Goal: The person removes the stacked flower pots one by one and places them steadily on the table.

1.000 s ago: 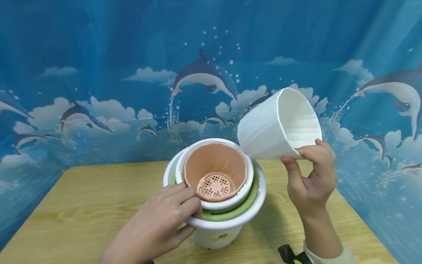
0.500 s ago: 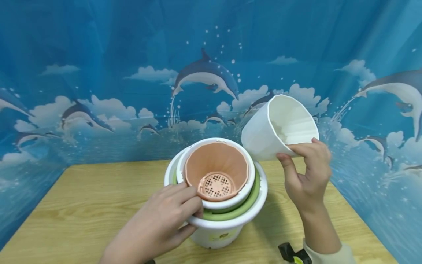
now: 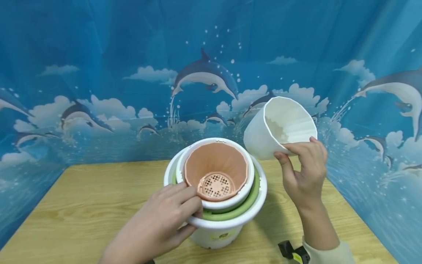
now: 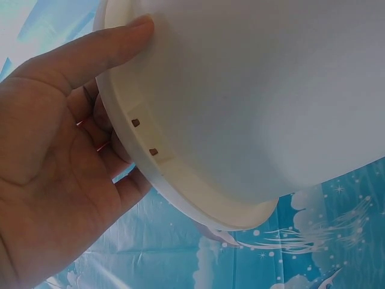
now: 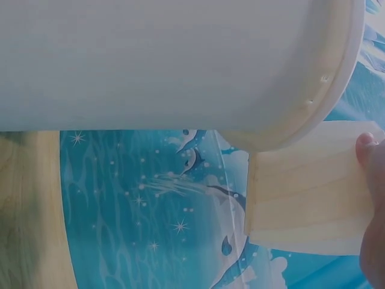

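In the head view, a stack of nested flower pots [image 3: 215, 234] stands upright. Its large white outer pot [image 3: 257, 209] holds a green pot [image 3: 242, 212], a smaller white pot [image 3: 249, 172] and, innermost, a terracotta-coloured pot [image 3: 215, 156] with a grid of holes in its base. My left hand [image 3: 161, 216] grips the outer white pot's rim at the near left; the left wrist view shows the thumb [image 4: 102, 54] against the wall under the rim. To the right, my right hand [image 3: 304, 170] pinches the rim of a loose white pot [image 3: 260, 137], tilted with its mouth facing me. A tan patch shows inside.
The stack stands on a wood-grain table [image 3: 99, 205]. Behind the table and at its sides hangs a blue curtain [image 3: 132, 44] printed with dolphins. A black strap piece [image 3: 290, 251] sits by the right wrist.
My right hand has moved slightly left and down with the loose white pot, whose mouth has turned more toward me, showing the tan patch. My left hand and the stack have stayed put.
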Tool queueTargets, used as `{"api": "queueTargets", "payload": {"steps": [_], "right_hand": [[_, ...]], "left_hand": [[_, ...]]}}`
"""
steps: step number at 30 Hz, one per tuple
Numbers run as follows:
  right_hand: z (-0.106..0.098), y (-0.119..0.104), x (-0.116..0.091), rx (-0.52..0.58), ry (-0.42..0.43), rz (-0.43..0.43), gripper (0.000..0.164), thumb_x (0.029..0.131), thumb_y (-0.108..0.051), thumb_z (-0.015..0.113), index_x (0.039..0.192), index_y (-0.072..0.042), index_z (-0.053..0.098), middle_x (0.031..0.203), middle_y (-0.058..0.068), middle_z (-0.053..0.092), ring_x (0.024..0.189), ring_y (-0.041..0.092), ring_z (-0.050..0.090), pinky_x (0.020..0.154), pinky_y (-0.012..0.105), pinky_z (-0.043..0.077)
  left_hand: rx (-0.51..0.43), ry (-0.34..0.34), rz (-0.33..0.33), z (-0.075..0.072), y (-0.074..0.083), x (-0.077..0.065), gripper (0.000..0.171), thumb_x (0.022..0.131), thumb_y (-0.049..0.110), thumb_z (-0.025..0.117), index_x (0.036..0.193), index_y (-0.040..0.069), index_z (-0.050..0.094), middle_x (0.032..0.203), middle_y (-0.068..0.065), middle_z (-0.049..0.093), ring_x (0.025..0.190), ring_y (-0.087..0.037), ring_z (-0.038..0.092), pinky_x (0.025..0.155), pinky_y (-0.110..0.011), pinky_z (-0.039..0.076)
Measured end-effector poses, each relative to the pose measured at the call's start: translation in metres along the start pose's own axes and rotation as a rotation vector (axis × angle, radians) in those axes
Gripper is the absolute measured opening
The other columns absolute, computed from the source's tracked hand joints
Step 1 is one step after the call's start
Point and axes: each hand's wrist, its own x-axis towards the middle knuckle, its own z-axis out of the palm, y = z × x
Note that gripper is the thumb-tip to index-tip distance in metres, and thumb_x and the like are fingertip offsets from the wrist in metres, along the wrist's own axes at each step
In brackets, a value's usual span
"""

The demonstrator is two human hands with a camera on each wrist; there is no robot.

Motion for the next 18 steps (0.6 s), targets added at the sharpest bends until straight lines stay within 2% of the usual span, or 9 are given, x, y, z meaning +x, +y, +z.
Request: {"api": "queueTargets", "payload": {"steps": [11, 18], "right_hand": [[-0.001, 0.014, -0.006, -0.043, -0.038, -0.001, 0.046, 0.089, -0.043, 0.068, 0.083, 0.002, 0.069, 0.077, 0.019, 0.063, 0.078, 0.039, 0.054, 0.105, 0.057, 0.035], [-0.004, 0.029, -0.013, -0.100, -0.119, 0.011, 0.046, 0.089, -0.044, 0.068, 0.087, 0.002, 0.071, 0.081, 0.018, 0.066, 0.083, 0.040, 0.058, 0.103, 0.057, 0.038]], "left_hand": [[0.006, 0.008, 0.002, 0.001, 0.000, -0.001, 0.030, 0.077, 0.026, 0.085, 0.089, 0.024, 0.058, 0.093, 0.014, 0.055, 0.084, -0.007, 0.049, 0.073, -0.029, 0.050], [0.009, 0.009, 0.002, 0.001, 0.000, -0.001, 0.030, 0.077, 0.026, 0.085, 0.089, 0.025, 0.057, 0.092, 0.014, 0.054, 0.083, -0.007, 0.048, 0.073, -0.029, 0.049]]}}
